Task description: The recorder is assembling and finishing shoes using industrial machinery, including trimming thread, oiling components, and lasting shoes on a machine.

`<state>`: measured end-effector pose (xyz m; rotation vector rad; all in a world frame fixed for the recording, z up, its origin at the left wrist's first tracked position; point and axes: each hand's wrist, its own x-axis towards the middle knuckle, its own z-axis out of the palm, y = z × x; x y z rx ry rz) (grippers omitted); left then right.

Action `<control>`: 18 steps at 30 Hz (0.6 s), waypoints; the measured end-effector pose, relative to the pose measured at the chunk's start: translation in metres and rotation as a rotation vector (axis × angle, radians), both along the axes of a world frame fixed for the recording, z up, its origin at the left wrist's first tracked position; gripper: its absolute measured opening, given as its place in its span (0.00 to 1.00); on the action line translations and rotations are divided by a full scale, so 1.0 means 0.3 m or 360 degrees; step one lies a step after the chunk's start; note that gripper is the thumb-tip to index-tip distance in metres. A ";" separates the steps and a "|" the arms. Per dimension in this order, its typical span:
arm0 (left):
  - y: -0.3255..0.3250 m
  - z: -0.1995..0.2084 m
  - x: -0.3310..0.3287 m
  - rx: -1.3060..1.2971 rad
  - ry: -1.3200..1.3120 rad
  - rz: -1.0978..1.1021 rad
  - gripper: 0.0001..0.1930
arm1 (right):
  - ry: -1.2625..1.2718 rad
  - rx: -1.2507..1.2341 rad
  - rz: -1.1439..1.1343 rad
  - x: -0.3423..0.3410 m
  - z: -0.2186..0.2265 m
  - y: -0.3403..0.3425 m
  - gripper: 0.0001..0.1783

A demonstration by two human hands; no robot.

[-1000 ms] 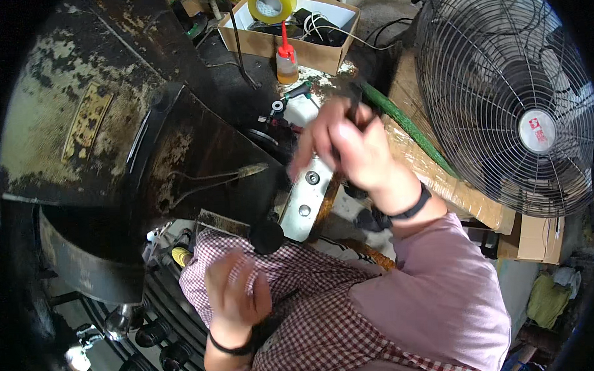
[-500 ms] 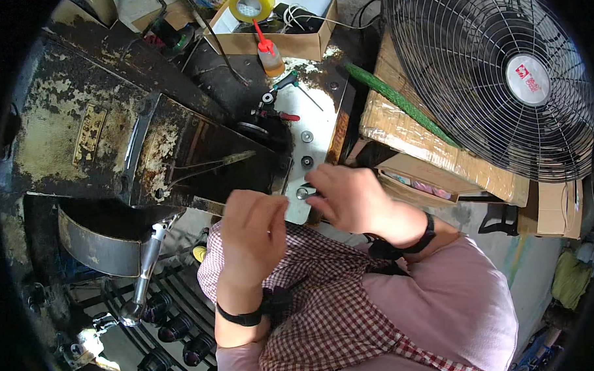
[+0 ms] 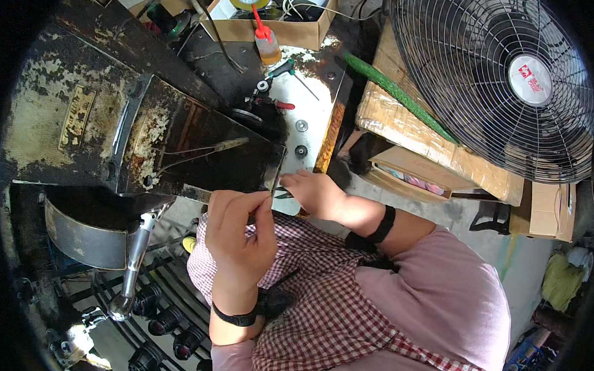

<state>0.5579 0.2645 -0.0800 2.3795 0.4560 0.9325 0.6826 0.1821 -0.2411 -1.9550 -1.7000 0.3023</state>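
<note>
As I lean over the near end of the worktop (image 3: 315,116), my right grip (image 3: 312,195) has its fingers curled around a small dark piece (image 3: 283,192), which sits between my two grips by the near edge. Its visible end points left, towards my left grip (image 3: 241,232), and its long axis seems to run roughly left to right, though my fingers hide much of it. My left thumb and forefinger nearly meet just beside it; I cannot tell whether they pinch anything.

Pale and worn, the worktop has rusty stains along its right edge. Two round metal pieces (image 3: 301,126) lie on it, with a green-handled tool (image 3: 282,69) and a red-nozzled bottle (image 3: 269,50) farther off. A scuffed machine (image 3: 36,126) fills the left; a large caged fan (image 3: 530,80) stands at the right.
</note>
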 end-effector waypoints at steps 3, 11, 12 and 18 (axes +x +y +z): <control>0.015 -0.010 -0.006 -0.0005 -0.0027 0.0051 0.07 | 0.0050 0.0204 -0.0117 0.018 -0.013 -0.007 0.17; 0.026 -0.018 0.010 -0.0247 -0.0093 0.0130 0.06 | 0.0312 0.0399 -0.0619 0.243 0.073 0.072 0.18; 0.027 -0.021 0.014 -0.0473 -0.0114 0.0152 0.05 | 0.0180 0.0357 -0.0604 0.268 0.046 0.094 0.19; 0.036 -0.031 0.037 -0.0971 -0.0296 0.0157 0.04 | 0.0467 0.0286 -0.0731 0.273 0.120 0.091 0.13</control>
